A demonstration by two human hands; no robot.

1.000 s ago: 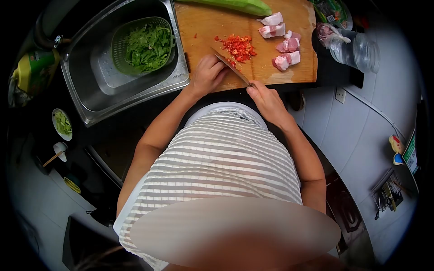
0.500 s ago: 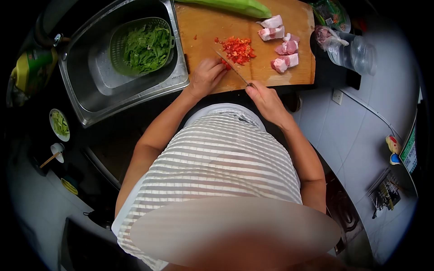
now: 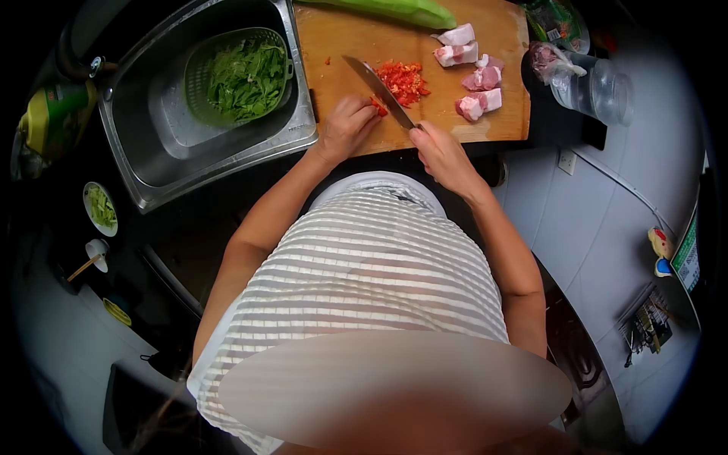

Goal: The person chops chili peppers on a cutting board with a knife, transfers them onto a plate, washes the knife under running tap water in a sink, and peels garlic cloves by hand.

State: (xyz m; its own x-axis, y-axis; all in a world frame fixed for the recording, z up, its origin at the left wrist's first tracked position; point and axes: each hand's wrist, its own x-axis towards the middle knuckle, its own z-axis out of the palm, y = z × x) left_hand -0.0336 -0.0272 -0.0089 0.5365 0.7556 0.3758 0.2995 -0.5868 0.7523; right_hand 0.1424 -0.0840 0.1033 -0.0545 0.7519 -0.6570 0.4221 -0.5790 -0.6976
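On the wooden cutting board [image 3: 326,45], my left hand [image 3: 347,127] is closed, its fingertips pinching a red chili pepper [image 3: 378,107]. My right hand [image 3: 444,155] grips the handle of a kitchen knife [image 3: 383,92], whose broad blade points up and to the left. The blade lies just right of the held pepper, its flat face partly showing. Beyond it is a small heap of chopped red chili [image 3: 404,82]. Several chunks of raw pork [image 3: 485,76] rest on the board's right side. A long, pale green gourd [image 3: 402,9] lies along the far edge.
Left of the board is a steel sink [image 3: 163,186] holding a green colander [image 3: 199,102] of leafy greens [image 3: 246,80]. A bowl of chopped greens [image 3: 101,208] stands farther left. Right of the board are a clear plastic container [image 3: 595,95] and a wall socket [image 3: 566,160].
The knife blade has turned so that its flat side shows more, and its tip has moved up and left. My right hand has shifted slightly left; my left hand stays nearly still.
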